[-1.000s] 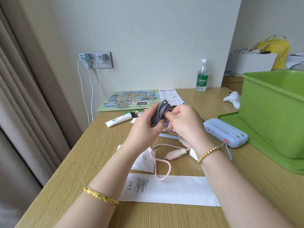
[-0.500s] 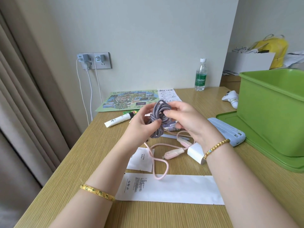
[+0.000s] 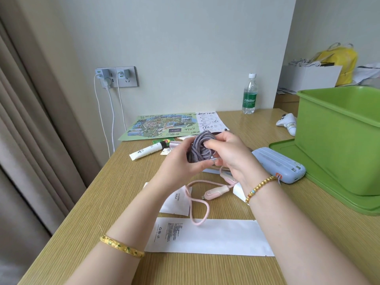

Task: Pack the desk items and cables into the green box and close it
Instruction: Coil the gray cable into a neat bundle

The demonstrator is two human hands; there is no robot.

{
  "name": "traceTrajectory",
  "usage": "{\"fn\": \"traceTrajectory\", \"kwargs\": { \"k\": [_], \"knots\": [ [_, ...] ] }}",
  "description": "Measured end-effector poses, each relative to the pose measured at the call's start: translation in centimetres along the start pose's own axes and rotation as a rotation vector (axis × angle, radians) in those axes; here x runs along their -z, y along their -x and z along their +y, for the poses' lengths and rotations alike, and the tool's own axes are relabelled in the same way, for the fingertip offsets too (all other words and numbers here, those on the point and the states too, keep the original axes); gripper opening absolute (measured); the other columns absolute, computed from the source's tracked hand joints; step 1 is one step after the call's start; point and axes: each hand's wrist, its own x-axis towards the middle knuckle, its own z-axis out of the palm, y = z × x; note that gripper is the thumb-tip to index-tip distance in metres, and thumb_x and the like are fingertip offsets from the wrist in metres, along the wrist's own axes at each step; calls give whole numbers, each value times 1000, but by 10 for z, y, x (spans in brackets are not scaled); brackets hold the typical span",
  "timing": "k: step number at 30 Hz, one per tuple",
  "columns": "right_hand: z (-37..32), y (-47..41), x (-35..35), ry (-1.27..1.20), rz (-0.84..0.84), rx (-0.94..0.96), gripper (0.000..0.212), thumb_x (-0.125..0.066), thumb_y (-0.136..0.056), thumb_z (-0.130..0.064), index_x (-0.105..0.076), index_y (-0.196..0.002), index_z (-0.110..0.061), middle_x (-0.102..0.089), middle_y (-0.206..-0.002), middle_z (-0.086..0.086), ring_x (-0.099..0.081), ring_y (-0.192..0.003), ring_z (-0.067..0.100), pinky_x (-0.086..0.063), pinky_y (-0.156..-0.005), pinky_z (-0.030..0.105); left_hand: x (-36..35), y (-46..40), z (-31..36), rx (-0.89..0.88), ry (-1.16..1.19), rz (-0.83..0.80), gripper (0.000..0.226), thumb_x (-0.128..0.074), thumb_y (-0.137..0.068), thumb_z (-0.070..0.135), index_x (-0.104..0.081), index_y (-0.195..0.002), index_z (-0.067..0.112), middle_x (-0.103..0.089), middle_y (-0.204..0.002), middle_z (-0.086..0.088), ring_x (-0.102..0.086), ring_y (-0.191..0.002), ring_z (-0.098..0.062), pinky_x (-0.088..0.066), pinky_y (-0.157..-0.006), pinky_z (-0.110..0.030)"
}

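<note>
Both hands hold a coiled grey-purple braided cable [image 3: 200, 148] above the desk's middle. My left hand [image 3: 178, 163] grips the bundle from the left and below. My right hand [image 3: 227, 154] pinches it from the right, fingers curled into the coil. Below them a pink cable [image 3: 197, 204] lies looped on the desk. The green box [image 3: 341, 138] stands open at the right, on its green lid [image 3: 320, 179]. A pale blue power bank [image 3: 279, 164] lies against the lid's left edge.
A long white paper sleeve [image 3: 207, 236] lies near the front. A small white packet [image 3: 176, 200], a white tube [image 3: 147, 152], a map sheet [image 3: 164, 124], a water bottle [image 3: 249, 94] and a white controller [image 3: 287, 123] sit around the desk [image 3: 102, 202]. Two chargers [image 3: 115, 76] hang at the wall socket.
Both hands kept working the grey-purple bundle; my right hand's fingers have shifted from the bundle's top into its right side. The bundle stays above the same spot.
</note>
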Motion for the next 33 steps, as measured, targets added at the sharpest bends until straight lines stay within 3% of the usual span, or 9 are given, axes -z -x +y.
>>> {"fn": "traceTrajectory", "kwargs": {
  "k": [2, 5, 8, 13, 17, 21, 25, 29, 33],
  "knots": [
    [-1, 1, -1, -44, -12, -29, 7, -61, -80, -11, -57, -80, -17, -54, -65, -1, -45, -48, 7, -32, -36, 17, -3, 1, 2, -45, -205, 116, 52, -75, -73, 40, -55, -117, 20, -58, -88, 17, -55, -79, -2, -38, -64, -6],
    [-2, 1, 1, -55, -34, -32, 8, -62, -80, -12, -59, -87, -14, -57, -72, 2, -46, -53, 10, -29, -36, 18, -1, 1, 2, -38, -238, 183, 45, -71, -75, 45, -58, -110, 19, -60, -81, 12, -56, -74, -8, -37, -59, -14],
    [-2, 1, 4, -75, -89, -49, 12, -63, -81, -11, -60, -93, -12, -61, -80, 5, -49, -57, 11, -29, -37, 18, -2, 1, 4, -68, -260, 191, 39, -68, -78, 41, -60, -106, 16, -61, -80, 9, -57, -76, -12, -36, -59, -17],
    [-1, -1, 2, -119, -59, -48, 9, -63, -81, -8, -58, -88, -12, -58, -73, 5, -47, -52, 11, -30, -35, 17, -4, 2, 8, -22, -340, 175, 46, -68, -76, 49, -55, -104, 15, -64, -82, 2, -59, -76, -17, -45, -63, -31],
    [-2, 1, 4, -118, -154, -68, 17, -64, -82, -10, -59, -98, -11, -61, -73, 2, -50, -55, 10, -31, -39, 18, -5, 3, 8, -40, -375, 225, 37, -66, -78, 44, -57, -99, 15, -61, -76, 4, -56, -70, -18, -41, -57, -29],
    [-4, 1, 12, -191, -269, -34, 7, -63, -84, -15, -58, -87, -18, -62, -74, -3, -53, -72, 12, -36, -62, 25, 2, 0, 8, 42, -110, 155, 29, -65, -82, 31, -61, -106, 15, -68, -85, 2, -62, -76, -16, -51, -73, -32],
    [-4, 4, 9, -225, -328, 72, 6, -60, -84, -23, -56, -82, -20, -60, -82, -2, -52, -81, 14, -36, -78, 30, 7, -2, 6, 134, 237, 110, 5, -58, -88, 16, -60, -87, 12, -63, -72, -5, -54, -61, -17, -47, -59, -29],
    [-5, 7, 5, -289, -418, 152, 5, -53, -89, -18, -54, -83, -17, -59, -84, 1, -54, -81, 14, -40, -80, 29, 9, -3, 2, 206, 400, 114, 16, -52, -93, 18, -64, -90, 8, -65, -76, -9, -58, -69, -20, -45, -65, -33],
    [-4, 4, 7, -375, -454, 232, 20, -44, -93, -4, -53, -107, -16, -60, -107, 5, -53, -102, 21, -36, -90, 38, 12, -6, 5, 357, 813, 4, 30, -35, -98, 18, -60, -85, 7, -67, -61, -3, -61, -53, -10, -52, -52, -21]
  ]
}}
